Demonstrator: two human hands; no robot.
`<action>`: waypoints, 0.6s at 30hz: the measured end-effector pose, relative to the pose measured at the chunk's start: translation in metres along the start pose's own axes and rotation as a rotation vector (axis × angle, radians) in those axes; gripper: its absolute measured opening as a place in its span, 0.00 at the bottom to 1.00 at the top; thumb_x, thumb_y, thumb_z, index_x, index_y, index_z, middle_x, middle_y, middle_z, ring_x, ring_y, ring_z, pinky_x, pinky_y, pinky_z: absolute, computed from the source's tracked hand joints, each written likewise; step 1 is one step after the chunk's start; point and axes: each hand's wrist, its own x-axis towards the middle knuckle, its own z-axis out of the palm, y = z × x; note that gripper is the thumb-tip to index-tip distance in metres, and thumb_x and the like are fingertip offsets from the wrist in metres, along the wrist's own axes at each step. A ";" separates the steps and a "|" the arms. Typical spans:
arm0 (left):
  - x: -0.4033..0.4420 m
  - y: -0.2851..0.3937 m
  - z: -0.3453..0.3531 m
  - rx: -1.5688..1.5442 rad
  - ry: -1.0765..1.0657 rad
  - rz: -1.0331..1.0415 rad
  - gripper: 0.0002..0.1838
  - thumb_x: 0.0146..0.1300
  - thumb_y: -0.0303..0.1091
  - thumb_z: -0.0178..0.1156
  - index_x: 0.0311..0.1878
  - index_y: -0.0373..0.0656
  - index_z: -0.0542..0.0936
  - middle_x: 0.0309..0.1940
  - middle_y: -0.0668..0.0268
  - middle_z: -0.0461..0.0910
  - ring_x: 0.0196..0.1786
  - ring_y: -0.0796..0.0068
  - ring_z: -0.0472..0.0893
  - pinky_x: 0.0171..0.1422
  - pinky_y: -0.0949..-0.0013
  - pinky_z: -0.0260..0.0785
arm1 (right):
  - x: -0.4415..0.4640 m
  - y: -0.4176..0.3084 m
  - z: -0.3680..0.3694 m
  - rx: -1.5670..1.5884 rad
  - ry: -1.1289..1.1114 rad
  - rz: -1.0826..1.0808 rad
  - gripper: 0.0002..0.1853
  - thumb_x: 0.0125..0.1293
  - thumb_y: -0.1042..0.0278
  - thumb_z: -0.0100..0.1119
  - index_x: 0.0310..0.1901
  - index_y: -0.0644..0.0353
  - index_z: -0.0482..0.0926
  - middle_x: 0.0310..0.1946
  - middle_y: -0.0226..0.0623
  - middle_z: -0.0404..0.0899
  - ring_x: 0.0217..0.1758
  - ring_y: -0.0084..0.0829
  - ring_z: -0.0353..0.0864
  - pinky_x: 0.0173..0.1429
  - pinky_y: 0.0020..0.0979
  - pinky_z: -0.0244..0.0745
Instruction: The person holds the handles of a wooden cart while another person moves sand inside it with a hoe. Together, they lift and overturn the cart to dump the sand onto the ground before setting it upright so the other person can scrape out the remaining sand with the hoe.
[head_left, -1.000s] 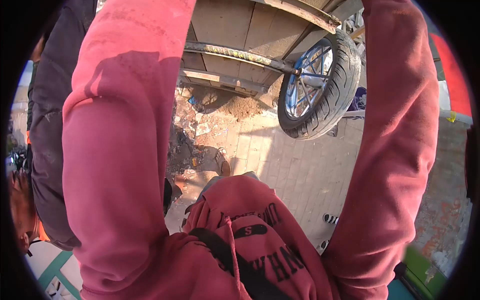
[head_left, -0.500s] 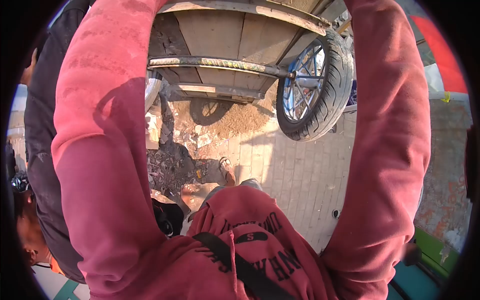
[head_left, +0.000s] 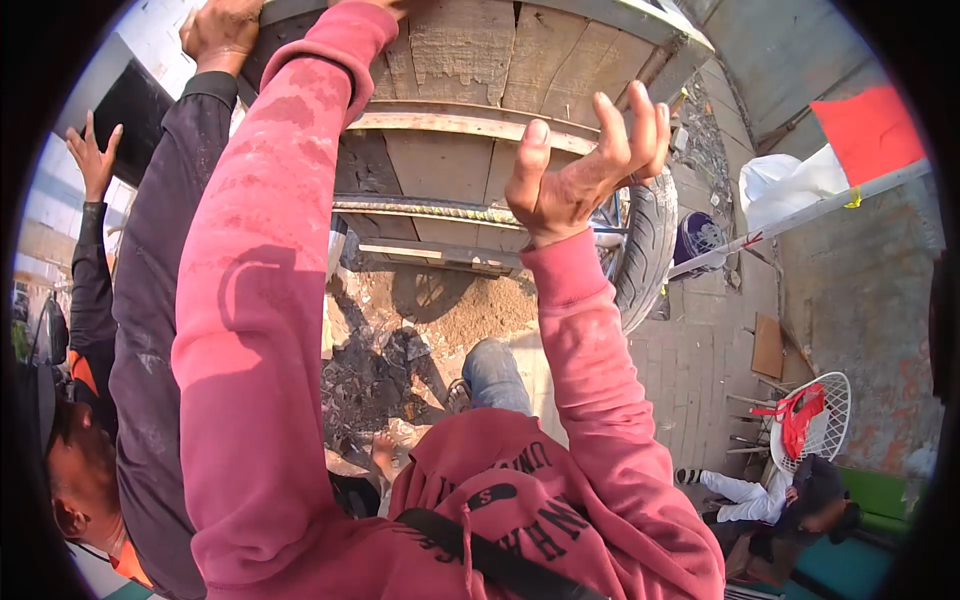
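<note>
A wooden handcart [head_left: 440, 165] is tipped up in front of me, its plank underside and axle facing me. Only the heel of my left hand [head_left: 388, 6] shows, at the top edge of the view by the cart's upper boards; its fingers are out of sight. My right hand [head_left: 590, 170] is raised in front of the planks, fingers apart and slightly bent, holding nothing. Behind its wrist is the cart's wheel with a black tyre [head_left: 648, 250], partly hidden.
At left, a co-worker in dark sleeves has one hand [head_left: 222, 35] at the cart's edge; another raised hand [head_left: 95, 155] is farther left. Sand [head_left: 480, 305] and rubble lie below. On the right are a rail with red cloth [head_left: 868, 135], a white chair [head_left: 835, 415] and a seated person.
My right hand has come down into view with its fingers apart. The cart's planks show lower and more fully. My view has shifted, and a co-worker's hands now appear at left.
</note>
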 end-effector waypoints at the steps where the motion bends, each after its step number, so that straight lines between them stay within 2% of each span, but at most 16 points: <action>1: 0.002 -0.004 0.001 0.019 -0.004 0.022 0.23 0.56 0.54 0.54 0.33 0.45 0.88 0.30 0.48 0.84 0.35 0.43 0.84 0.44 0.48 0.77 | -0.029 -0.017 -0.006 0.014 -0.028 0.074 0.30 0.61 0.55 0.58 0.61 0.59 0.65 0.68 0.54 0.60 0.74 0.56 0.52 0.76 0.57 0.42; 4: 0.002 -0.006 -0.001 0.091 -0.015 0.064 0.23 0.57 0.54 0.54 0.31 0.45 0.88 0.28 0.48 0.84 0.33 0.43 0.84 0.43 0.48 0.77 | -0.055 -0.026 -0.018 0.028 0.096 0.120 0.31 0.60 0.52 0.56 0.62 0.57 0.63 0.68 0.58 0.58 0.74 0.56 0.52 0.76 0.60 0.43; 6: 0.005 -0.005 0.000 0.027 -0.061 0.043 0.23 0.57 0.54 0.53 0.31 0.45 0.88 0.29 0.47 0.84 0.34 0.42 0.84 0.45 0.48 0.77 | -0.031 -0.006 -0.002 0.036 0.365 0.187 0.30 0.62 0.53 0.53 0.62 0.60 0.62 0.70 0.60 0.53 0.75 0.55 0.51 0.77 0.61 0.41; 7: 0.006 -0.006 0.002 0.084 -0.104 0.024 0.24 0.59 0.56 0.53 0.35 0.46 0.88 0.32 0.48 0.85 0.37 0.44 0.85 0.47 0.47 0.77 | -0.016 -0.002 0.008 0.037 0.496 0.239 0.28 0.64 0.55 0.51 0.61 0.63 0.62 0.71 0.61 0.51 0.75 0.55 0.51 0.77 0.61 0.40; 8: 0.006 -0.010 0.008 0.088 -0.098 0.036 0.24 0.59 0.56 0.53 0.35 0.46 0.88 0.32 0.48 0.85 0.37 0.44 0.85 0.47 0.47 0.77 | 0.000 0.000 0.016 -0.039 0.517 0.266 0.26 0.66 0.56 0.49 0.60 0.64 0.62 0.70 0.61 0.52 0.75 0.55 0.50 0.77 0.60 0.40; 10: 0.004 -0.019 0.018 0.086 0.050 0.212 0.24 0.63 0.57 0.57 0.28 0.43 0.81 0.25 0.60 0.81 0.32 0.53 0.82 0.38 0.56 0.74 | 0.018 -0.015 0.039 0.044 0.511 0.286 0.23 0.66 0.59 0.51 0.58 0.63 0.62 0.67 0.58 0.56 0.74 0.53 0.52 0.76 0.60 0.44; 11: 0.005 -0.022 0.017 0.078 0.007 0.243 0.25 0.67 0.57 0.51 0.30 0.45 0.82 0.30 0.59 0.82 0.35 0.52 0.83 0.41 0.51 0.74 | 0.016 -0.024 0.044 0.171 0.440 0.189 0.17 0.65 0.63 0.52 0.51 0.61 0.66 0.59 0.53 0.65 0.68 0.50 0.61 0.72 0.56 0.54; 12: 0.005 -0.024 0.016 0.081 0.019 0.251 0.25 0.67 0.57 0.51 0.30 0.45 0.82 0.30 0.59 0.82 0.35 0.52 0.83 0.41 0.51 0.74 | 0.021 -0.039 0.034 0.374 0.193 0.075 0.09 0.63 0.65 0.54 0.40 0.59 0.69 0.43 0.46 0.74 0.52 0.46 0.75 0.56 0.48 0.69; 13: 0.006 -0.026 0.018 0.080 0.010 0.303 0.25 0.67 0.57 0.52 0.31 0.45 0.83 0.30 0.59 0.82 0.35 0.51 0.83 0.41 0.51 0.74 | 0.017 -0.050 0.036 0.649 0.041 -0.099 0.10 0.60 0.64 0.57 0.28 0.59 0.69 0.28 0.39 0.72 0.33 0.41 0.77 0.36 0.40 0.70; 14: 0.011 -0.028 0.019 0.085 0.010 0.355 0.25 0.67 0.57 0.52 0.31 0.45 0.83 0.30 0.59 0.82 0.35 0.51 0.83 0.41 0.51 0.74 | 0.012 -0.066 0.030 0.707 -0.123 -0.276 0.15 0.56 0.62 0.61 0.21 0.57 0.67 0.22 0.35 0.67 0.25 0.37 0.72 0.27 0.36 0.63; 15: 0.010 -0.029 0.020 0.068 0.050 0.379 0.25 0.68 0.57 0.51 0.30 0.44 0.82 0.30 0.59 0.82 0.36 0.51 0.83 0.41 0.51 0.74 | 0.002 -0.081 0.038 0.820 -0.143 -0.427 0.17 0.60 0.59 0.61 0.22 0.56 0.65 0.20 0.34 0.65 0.22 0.34 0.68 0.25 0.35 0.61; 16: 0.007 -0.029 0.018 0.071 0.032 0.386 0.25 0.68 0.57 0.51 0.30 0.44 0.82 0.30 0.59 0.82 0.36 0.51 0.83 0.41 0.51 0.74 | -0.014 -0.092 0.044 0.968 -0.237 -0.514 0.19 0.59 0.57 0.63 0.20 0.55 0.64 0.18 0.31 0.61 0.21 0.33 0.66 0.23 0.35 0.59; 18: 0.010 -0.026 0.013 0.060 -0.024 0.382 0.26 0.69 0.57 0.50 0.28 0.43 0.81 0.29 0.58 0.82 0.35 0.52 0.83 0.40 0.52 0.75 | -0.043 -0.100 0.052 1.080 -0.214 -0.594 0.20 0.58 0.56 0.63 0.18 0.52 0.63 0.17 0.30 0.62 0.19 0.32 0.66 0.21 0.34 0.60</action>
